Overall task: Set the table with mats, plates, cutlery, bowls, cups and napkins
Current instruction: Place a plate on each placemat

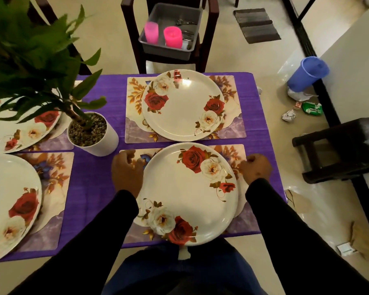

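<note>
Setting the near plate (188, 192) on its mat (242, 222).
My left hand (126, 173) and right hand (256, 168) flank its rim, fingers curled; grip cannot be told. Glossy round floral plates cover four rectangular mats on the worktop (94, 177); cups (172, 36) and cutlery (185, 22) remain in the grey tub (158, 46).

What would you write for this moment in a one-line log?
left hand: on near mat, beside near plate | right hand: same, opposite side | pink cups, cutlery: in grey tub
</note>
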The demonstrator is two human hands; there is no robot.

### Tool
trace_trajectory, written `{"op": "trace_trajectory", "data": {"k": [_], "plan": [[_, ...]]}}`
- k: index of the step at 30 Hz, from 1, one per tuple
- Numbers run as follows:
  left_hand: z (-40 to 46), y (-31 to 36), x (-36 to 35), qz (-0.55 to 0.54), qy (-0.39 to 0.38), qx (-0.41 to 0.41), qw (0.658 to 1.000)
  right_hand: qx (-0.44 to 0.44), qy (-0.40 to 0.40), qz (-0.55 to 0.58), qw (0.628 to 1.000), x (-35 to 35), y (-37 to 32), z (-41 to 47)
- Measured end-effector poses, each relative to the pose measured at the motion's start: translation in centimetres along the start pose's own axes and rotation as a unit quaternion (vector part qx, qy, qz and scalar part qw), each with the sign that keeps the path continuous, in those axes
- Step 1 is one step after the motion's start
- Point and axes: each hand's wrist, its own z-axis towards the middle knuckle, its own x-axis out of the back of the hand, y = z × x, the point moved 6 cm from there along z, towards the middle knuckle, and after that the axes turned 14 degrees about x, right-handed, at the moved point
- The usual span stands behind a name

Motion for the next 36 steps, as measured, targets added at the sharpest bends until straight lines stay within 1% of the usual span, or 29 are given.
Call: {"op": "trace_trajectory", "data": {"k": [2,4,7,11,13,17,20,23,28,31,36], "plan": [[0.7,2.5,-1.1,0.007,-0.019,-0.033,0.999,0.021,0.0,0.01,1.0,-0.3,-1.4,1.9],[2.2,4.4,-2.1,0.017,-0.034,-0.036,0.999,0.043,0.003,0.019,0.999,-0.3,-2.8,4.1],[5.2,6.4,-3.1,0.032,-0.04,-0.014,0.999,0.063,-0.006,0.035,0.997,-0.4,-4.5,7.9],[8.3,7.8,-4.5,0.058,-0.04,0.031,0.997,0.065,-0.036,0.012,0.997,-0.5,-5.2,11.9],[9.7,8.0,-5.3,0.094,-0.046,0.052,0.993,0.059,-0.039,0.015,0.997,-0.3,-5.1,13.0],[11.5,7.6,-6.6,0.176,-0.017,0.087,0.98,0.025,-0.068,0.008,0.997,-1.0,-4.8,14.4],[12.0,7.6,-6.9,0.198,0.001,0.11,0.974,0.011,-0.08,-0.01,0.997,-1.7,-5.1,14.8],[12.0,7.5,-7.1,0.202,0.008,0.117,0.972,0.004,-0.077,-0.028,0.997,-2.2,-5.4,15.4],[12.1,7.2,-7.5,0.215,0.005,0.127,0.968,-0.016,-0.07,-0.012,0.997,-1.9,-4.9,16.4],[11.7,7.5,-7.4,0.198,0.012,0.127,0.972,-0.015,-0.067,0.002,0.998,-1.9,-4.6,16.5],[11.4,8.0,-7.5,0.15,0.002,0.124,0.981,-0.01,-0.052,0.019,0.998,-1.6,-3.8,16.4]]}}
